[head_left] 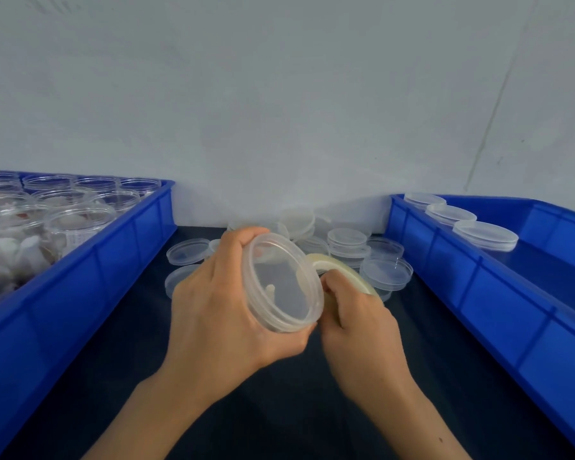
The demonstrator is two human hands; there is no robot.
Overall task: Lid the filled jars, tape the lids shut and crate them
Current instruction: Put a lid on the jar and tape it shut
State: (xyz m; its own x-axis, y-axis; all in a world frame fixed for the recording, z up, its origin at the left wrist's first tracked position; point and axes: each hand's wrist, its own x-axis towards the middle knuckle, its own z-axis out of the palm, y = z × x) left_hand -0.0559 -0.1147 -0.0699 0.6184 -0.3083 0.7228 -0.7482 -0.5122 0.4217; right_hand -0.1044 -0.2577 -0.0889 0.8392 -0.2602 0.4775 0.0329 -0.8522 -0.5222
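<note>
My left hand (219, 307) grips a clear plastic jar (284, 283) tipped on its side, its lidded top facing me. Pressed against the jar's right rim, my right hand (359, 323) holds a roll of pale yellowish tape (341, 265). Both hands hover over the dark table between two blue crates. The left crate (113, 260) holds several open, filled clear jars (63, 220). Lidded jars (485, 235) stand in the right crate (478, 287), only their tops showing. The jar's body is hidden by my left hand.
Several loose clear lids (346, 242) lie scattered and stacked on the dark table (279, 410) behind my hands, against a pale wall (279, 111). The two crates flank the narrow working strip.
</note>
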